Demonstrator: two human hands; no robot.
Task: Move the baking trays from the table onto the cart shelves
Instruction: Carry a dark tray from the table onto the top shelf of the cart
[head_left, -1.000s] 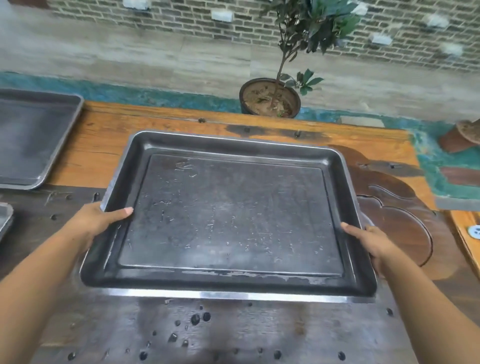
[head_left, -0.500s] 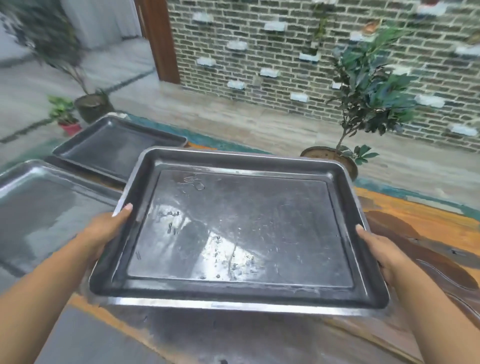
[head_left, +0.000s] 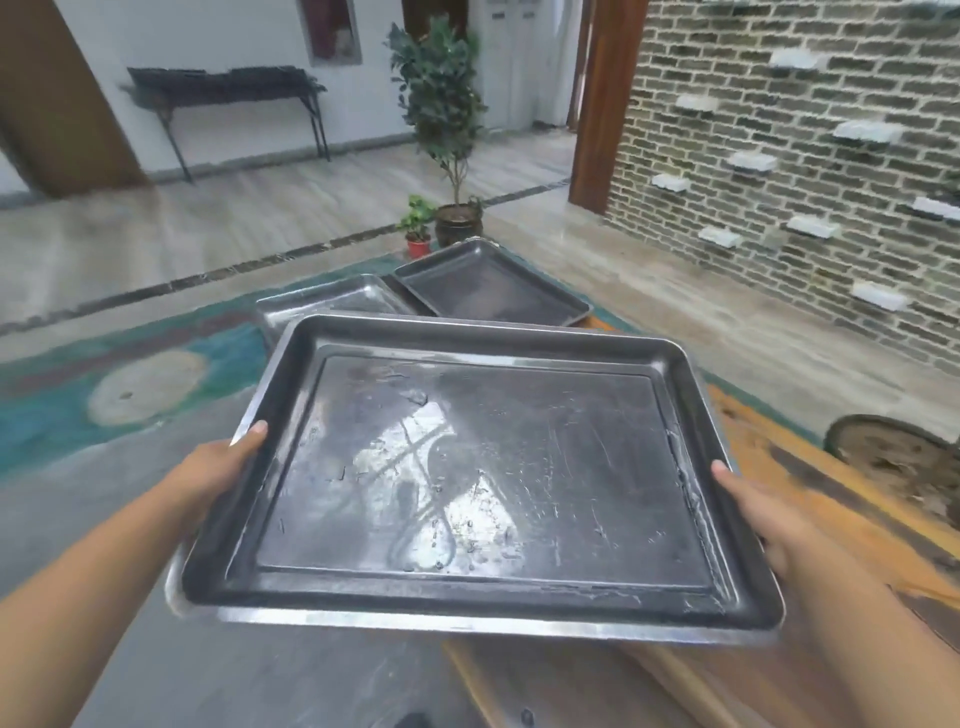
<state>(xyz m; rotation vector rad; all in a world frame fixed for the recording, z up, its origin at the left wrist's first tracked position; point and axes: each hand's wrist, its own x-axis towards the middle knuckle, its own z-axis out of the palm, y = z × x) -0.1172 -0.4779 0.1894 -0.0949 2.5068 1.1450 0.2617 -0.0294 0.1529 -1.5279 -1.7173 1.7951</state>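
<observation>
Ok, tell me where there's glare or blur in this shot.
Head view: a bright reflection glares off the floor of the held tray; the brick wall and side table are smeared by motion blur; left hand and right hand stay fairly sharp; wide-angle bending at the edges.

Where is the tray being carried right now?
In the head view the carried tray fills the centre, held level between the left hand and right hand, in front of two other trays lying farther back.
</observation>
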